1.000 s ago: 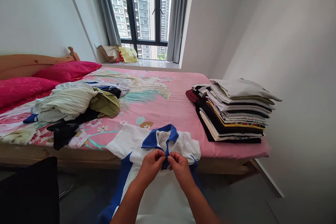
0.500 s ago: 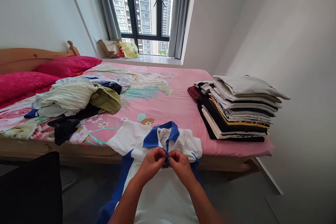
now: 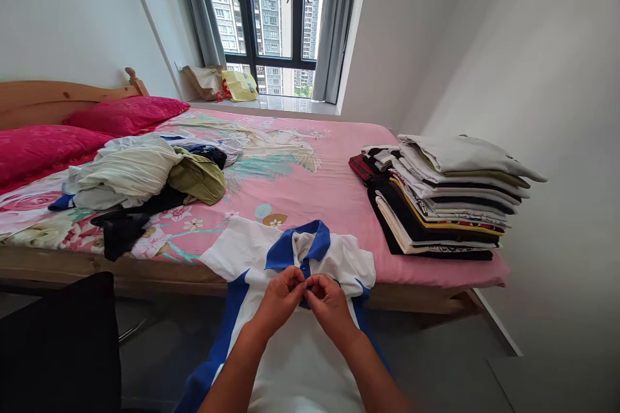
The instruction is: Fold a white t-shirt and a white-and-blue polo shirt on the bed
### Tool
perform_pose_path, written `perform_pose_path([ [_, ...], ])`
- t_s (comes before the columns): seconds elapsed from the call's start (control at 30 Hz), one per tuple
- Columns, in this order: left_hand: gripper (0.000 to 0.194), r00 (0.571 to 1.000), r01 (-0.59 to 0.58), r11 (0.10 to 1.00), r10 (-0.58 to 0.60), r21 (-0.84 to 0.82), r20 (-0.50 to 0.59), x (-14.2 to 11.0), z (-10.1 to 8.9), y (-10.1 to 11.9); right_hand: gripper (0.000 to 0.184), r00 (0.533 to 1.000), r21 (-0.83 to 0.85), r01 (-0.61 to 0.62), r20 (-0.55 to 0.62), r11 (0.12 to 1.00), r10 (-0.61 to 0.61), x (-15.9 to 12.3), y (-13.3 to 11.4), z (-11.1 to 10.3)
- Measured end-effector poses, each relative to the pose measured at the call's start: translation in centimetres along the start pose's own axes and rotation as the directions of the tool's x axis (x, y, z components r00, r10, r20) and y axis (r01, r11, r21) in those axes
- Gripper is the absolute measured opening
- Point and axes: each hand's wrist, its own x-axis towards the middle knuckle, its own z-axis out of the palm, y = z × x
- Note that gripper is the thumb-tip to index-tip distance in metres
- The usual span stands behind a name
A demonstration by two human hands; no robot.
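A white polo shirt with a blue collar (image 3: 295, 251) lies face up over the near edge of the bed (image 3: 310, 187), its lower part hanging toward me. My left hand (image 3: 281, 297) and my right hand (image 3: 329, 300) meet just below the collar. Both pinch the blue placket at the shirt's neck opening, fingers curled and pressed together. What sits between the fingertips is too small to see.
A tall stack of folded clothes (image 3: 445, 200) stands on the bed's right corner. A loose heap of unfolded garments (image 3: 145, 181) lies at the left, with pink pillows (image 3: 97, 129) behind. A dark chair back (image 3: 58, 342) is at lower left. A wall runs close on the right.
My hands have stayed pinched together at the placket, shifting slightly down the shirt. The view has drifted a little, so the bed and the stacks sit higher and further right.
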Motion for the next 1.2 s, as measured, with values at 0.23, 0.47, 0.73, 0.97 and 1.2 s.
perform_pose_path([
  [0.23, 0.013, 1.000, -0.007, 0.990, 0.005, -0.143, -0.011, 0.1, 0.0, -0.7, 0.013, 0.994, 0.128, -0.100, 0.046, 0.987, 0.095, 0.1, 0.9, -0.4],
  [0.47, 0.025, 0.986, 0.159, 0.901, -0.167, -0.403, 0.016, 0.1, 0.4, -0.8, 0.005, 0.997, -0.106, -0.010, 0.069, 0.994, 0.017, 0.1, -0.7, -1.0],
  [0.73, 0.033, 0.972, 0.227, 0.856, -0.229, -0.465, 0.053, 0.0, 0.0, 0.0, 0.011, 0.986, 0.091, -0.148, 0.094, 0.985, 0.139, 0.0, 0.2, -0.5],
  [0.97, 0.013, 1.000, -0.009, 0.999, 0.009, -0.040, -0.007, -0.6, 0.0, -0.2, 0.016, 0.880, 0.269, -0.469, 0.224, 0.841, 0.419, 0.6, 0.5, -0.4],
  [1.2, 0.016, 0.936, -0.162, 0.914, 0.261, 0.372, -0.235, -0.6, -0.6, -1.6, 0.021, 0.858, 0.426, -0.511, 0.307, 0.746, 0.412, 0.4, 1.1, -0.6],
])
